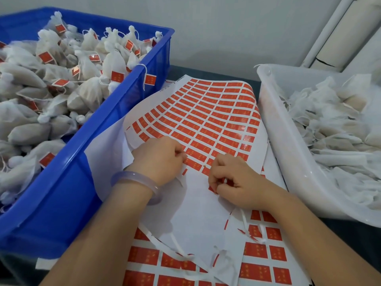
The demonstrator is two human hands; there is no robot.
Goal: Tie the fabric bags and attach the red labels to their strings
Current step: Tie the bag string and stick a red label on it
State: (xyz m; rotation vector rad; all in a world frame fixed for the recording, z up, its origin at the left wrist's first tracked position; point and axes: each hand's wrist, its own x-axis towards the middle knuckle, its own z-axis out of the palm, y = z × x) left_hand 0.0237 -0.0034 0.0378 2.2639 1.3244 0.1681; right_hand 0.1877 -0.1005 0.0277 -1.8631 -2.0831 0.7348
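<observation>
A sheet of red labels (206,118) lies curved across the middle of the table, its near rows peeled bare. My left hand (158,159) sits on the sheet's near left part, fingers curled, fingertips pinching at a row of labels. My right hand (233,182) is just to the right of it, with thumb and fingers pinching a peeled red label (212,189); a bit of white shows between its fingers. Tied white fabric bags with red labels (61,83) fill the blue crate. Untied bags (334,129) lie in the white tub. Neither hand holds a bag.
The blue crate (123,104) stands at the left and the white tub (274,129) at the right, both close beside the sheet. More label sheets (263,261) and loose white backing strips (177,248) lie near the front edge. A grey wall is behind.
</observation>
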